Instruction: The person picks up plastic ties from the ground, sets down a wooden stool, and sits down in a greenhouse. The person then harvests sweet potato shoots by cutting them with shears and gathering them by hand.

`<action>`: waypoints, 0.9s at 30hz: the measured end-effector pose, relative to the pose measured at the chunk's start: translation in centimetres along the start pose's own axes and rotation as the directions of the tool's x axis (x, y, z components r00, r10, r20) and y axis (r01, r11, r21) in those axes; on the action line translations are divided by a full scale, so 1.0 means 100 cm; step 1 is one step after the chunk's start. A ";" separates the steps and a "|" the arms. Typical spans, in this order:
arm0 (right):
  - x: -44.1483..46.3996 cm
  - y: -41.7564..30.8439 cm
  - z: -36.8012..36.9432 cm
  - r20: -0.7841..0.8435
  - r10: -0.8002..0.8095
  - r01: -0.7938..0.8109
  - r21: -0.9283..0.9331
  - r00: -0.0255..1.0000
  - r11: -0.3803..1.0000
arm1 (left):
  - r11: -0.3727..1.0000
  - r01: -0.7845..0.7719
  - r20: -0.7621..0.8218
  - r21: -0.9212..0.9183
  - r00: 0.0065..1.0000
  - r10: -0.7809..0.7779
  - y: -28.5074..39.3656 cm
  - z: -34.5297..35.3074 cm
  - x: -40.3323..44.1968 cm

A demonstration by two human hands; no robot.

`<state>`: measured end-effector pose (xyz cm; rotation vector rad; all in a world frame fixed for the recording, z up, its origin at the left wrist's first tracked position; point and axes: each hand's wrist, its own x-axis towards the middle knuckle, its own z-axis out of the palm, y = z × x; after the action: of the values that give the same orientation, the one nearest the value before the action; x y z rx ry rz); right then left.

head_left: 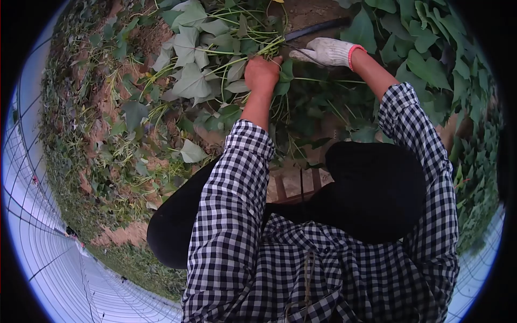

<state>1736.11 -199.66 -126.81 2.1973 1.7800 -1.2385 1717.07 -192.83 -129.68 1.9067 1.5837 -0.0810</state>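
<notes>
My left hand (263,73), bare, is closed around a bunch of leafy vine stems (272,51), probably sweet potato. The broad, pale-backed leaves (189,81) spread out to its left. My right hand (325,52) wears a whitish knitted glove with a pink cuff and is just right of the bunch. Its fingers are bent together around a thin dark strand (307,56) that runs toward the stems; whether this is a cord or a stem I cannot tell. A black hose (318,28) lies on the soil just beyond the glove.
Dense green foliage (425,59) stands at the right. Cut or loose vines (156,177) lie over brown soil (126,234) at the left. Beneath me, between my dark-clad knees (377,188), is part of a reddish-brown slatted thing (293,183). Curved greenhouse sheeting (102,285) shows at lower left.
</notes>
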 end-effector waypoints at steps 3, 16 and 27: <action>0.007 -0.001 0.007 0.029 0.021 -0.023 0.092 0.999 0.996 | 0.995 0.065 -0.034 0.076 0.997 -0.063 0.010 0.003 0.002; 0.015 -0.017 0.005 -0.093 0.020 -0.028 -0.085 0.995 0.996 | 0.935 0.159 -0.049 -0.317 0.982 -0.184 -0.002 0.025 0.020; 0.009 -0.015 0.000 -0.078 -0.064 0.060 -0.045 0.995 0.997 | 0.870 0.191 -0.082 -0.454 0.963 -0.255 -0.016 0.034 0.028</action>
<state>1734.89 -198.44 -126.74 2.2144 1.8992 -1.1281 1717.62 -192.08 -134.27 1.3952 1.7352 0.3007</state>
